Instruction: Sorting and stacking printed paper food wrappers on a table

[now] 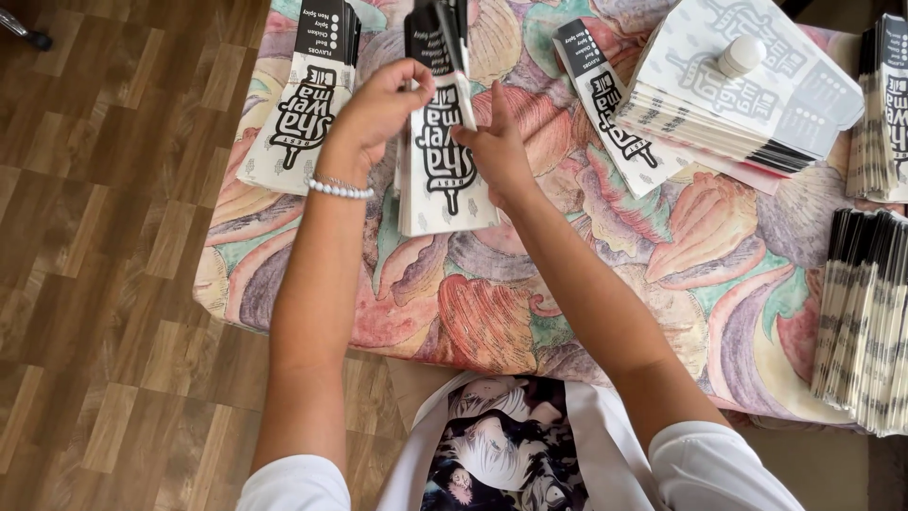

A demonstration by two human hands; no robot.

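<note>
- Two hands are working over a table (662, 312) covered in a shell-patterned cloth.
- Left hand (378, 109) is pinching a folded paper sleeve (452, 38) above a stack of sleeves (445, 170).
- Right hand (497, 147) is gripping the same sleeve's lower edge.
- More stacks (865, 312) are lying nearby.

Head camera, steeply down, close overhead.

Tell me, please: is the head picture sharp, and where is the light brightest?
Head view: mostly sharp; the flat white paper sleeve between the left hand and right hand is clear; brightest on the large white paper stack; soft shadows, wide-angle bending at edges.
</note>
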